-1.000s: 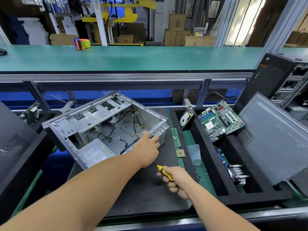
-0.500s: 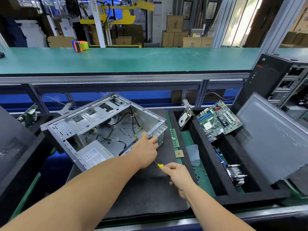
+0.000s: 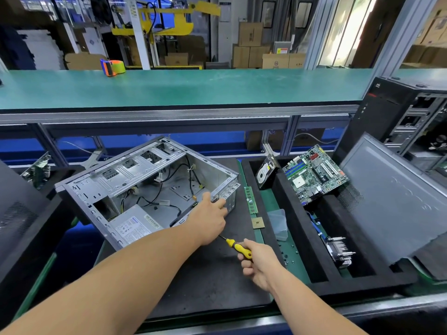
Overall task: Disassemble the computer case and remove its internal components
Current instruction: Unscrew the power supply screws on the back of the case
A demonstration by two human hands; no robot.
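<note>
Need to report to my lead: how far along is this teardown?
Done: motherboard, hard drive, heatsink sit in the tray. In hand: left hand steadies the case; right hand grips the screwdriver. Left: power supply and cables.

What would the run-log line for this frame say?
left hand: grips computer case corner | right hand: holds screwdriver, tip hidden | motherboard: out, in foam tray | power supply: still inside

A dark mat (image 3: 208, 281) carries the opened computer case (image 3: 145, 187), beside a black foam tray (image 3: 312, 267).
</note>
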